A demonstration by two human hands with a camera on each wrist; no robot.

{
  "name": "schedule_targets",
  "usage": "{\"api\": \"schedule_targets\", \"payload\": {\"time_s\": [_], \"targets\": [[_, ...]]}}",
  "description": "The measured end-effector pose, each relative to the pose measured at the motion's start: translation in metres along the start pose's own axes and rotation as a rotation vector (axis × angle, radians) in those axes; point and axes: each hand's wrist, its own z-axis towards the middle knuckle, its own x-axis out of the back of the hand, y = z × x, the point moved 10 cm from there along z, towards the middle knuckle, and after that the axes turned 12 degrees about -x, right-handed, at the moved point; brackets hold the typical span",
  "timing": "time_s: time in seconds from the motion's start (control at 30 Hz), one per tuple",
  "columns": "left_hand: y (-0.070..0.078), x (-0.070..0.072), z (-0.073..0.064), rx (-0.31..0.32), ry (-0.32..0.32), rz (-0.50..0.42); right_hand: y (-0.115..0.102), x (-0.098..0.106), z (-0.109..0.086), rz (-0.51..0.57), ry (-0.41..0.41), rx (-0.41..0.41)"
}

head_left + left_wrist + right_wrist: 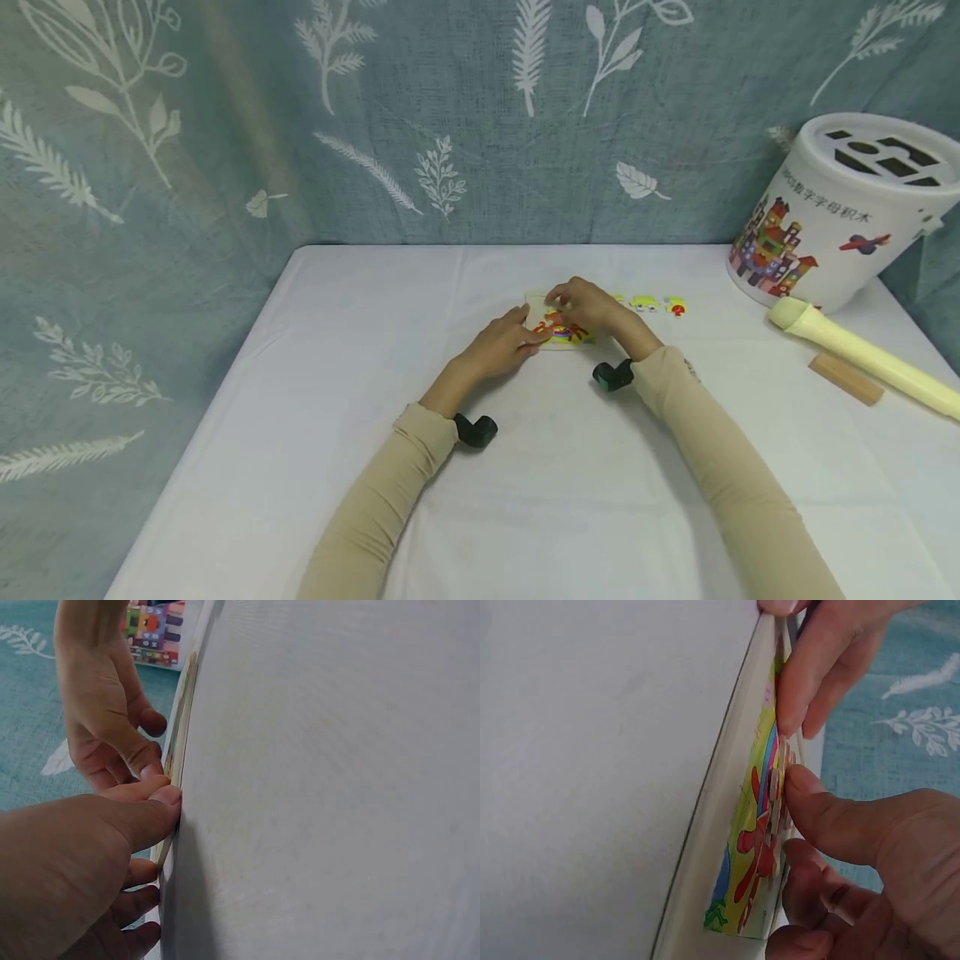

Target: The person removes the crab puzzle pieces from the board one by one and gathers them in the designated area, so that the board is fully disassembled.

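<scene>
Two-handed, pinches the puzzle board (536, 300) at its edge with the left hand (502, 342); curls the right hand (588, 307) over it, cannot tell whether gripping anything there.

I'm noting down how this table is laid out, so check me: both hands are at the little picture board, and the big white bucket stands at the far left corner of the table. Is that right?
Not quite: the bucket stands at the far right corner of the table, as the head view shows. The left hand and right hand are indeed at the picture board.
</scene>
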Motion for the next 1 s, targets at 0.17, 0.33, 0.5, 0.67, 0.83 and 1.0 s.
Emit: {"api": "schedule_targets", "payload": {"time_s": [0.17,0.33,0.5,0.67,0.83,1.0], "targets": [[0.002,0.001,0.001,-0.002,0.004,0.004,-0.001,0.001,-0.002,-0.016,0.004,0.056],[0.002,0.001,0.001,0.003,0.002,0.008,0.013,0.010,-0.003,0.123,0.040,0.000],[-0.001,-0.001,-0.001,0.035,-0.012,0.001,0.038,0.035,-0.015,0.366,0.141,0.023],[-0.003,-0.003,-0.001,0.054,-0.014,-0.005,0.095,0.056,-0.039,0.368,0.191,-0.166],[-0.004,0.000,0.000,0.068,-0.012,0.006,0.136,0.060,-0.057,0.316,0.185,-0.286],[0.000,-0.002,0.003,0.039,-0.008,-0.013,0.152,0.058,-0.063,0.280,0.223,-0.304]]}}
